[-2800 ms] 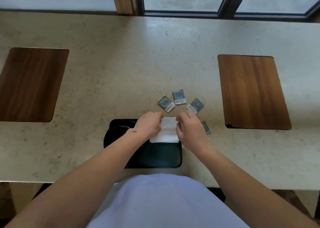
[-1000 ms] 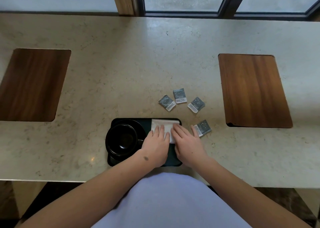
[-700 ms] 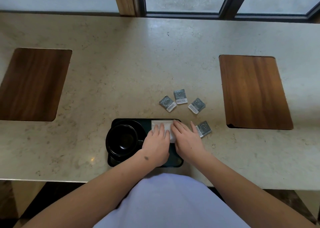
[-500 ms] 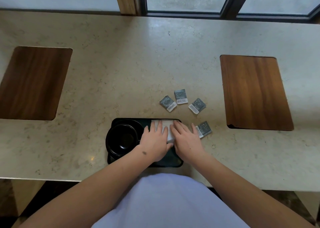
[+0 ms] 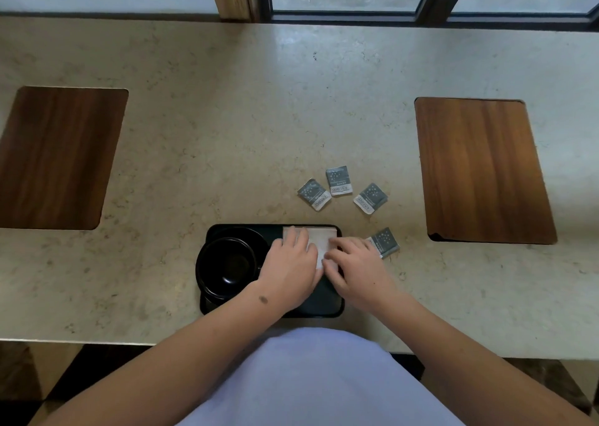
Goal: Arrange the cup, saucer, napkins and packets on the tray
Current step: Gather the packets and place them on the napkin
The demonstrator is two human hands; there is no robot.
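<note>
Both hands lay flat on the napkin (image 5: 319, 239), which sat at the far right of the tray (image 5: 324, 309). Left hand (image 5: 291, 268): fingers straight, close together, pressing the napkin's left part; nothing gripped. Right hand (image 5: 355, 271): fingers spread and only slightly bent, tips on the napkin's right edge, pressing, not pinching. The near edge of the napkin was hidden under both palms.

Cup (image 5: 225, 265) stood on the saucer (image 5: 256, 236) just left of the left hand's little finger, on the tray's left half. One packet (image 5: 384, 242) lay off the tray, touching or almost touching the outer side of the right hand; I could not tell which. Three more packets (image 5: 338, 180) lay on the counter (image 5: 227, 133) well beyond the fingertips.

Risks, as judged:
- Napkin looked thin and light. Lifting the palms quickly could drag it askew or let a fold spring open.
- Left hand was near the cup; a sideways slip could knock it on the saucer.
- Right hand could push the nearest packet further off while withdrawing.
- Flat packets on smooth stone offer little edge to pinch; fingers might slide them instead of lifting.
</note>
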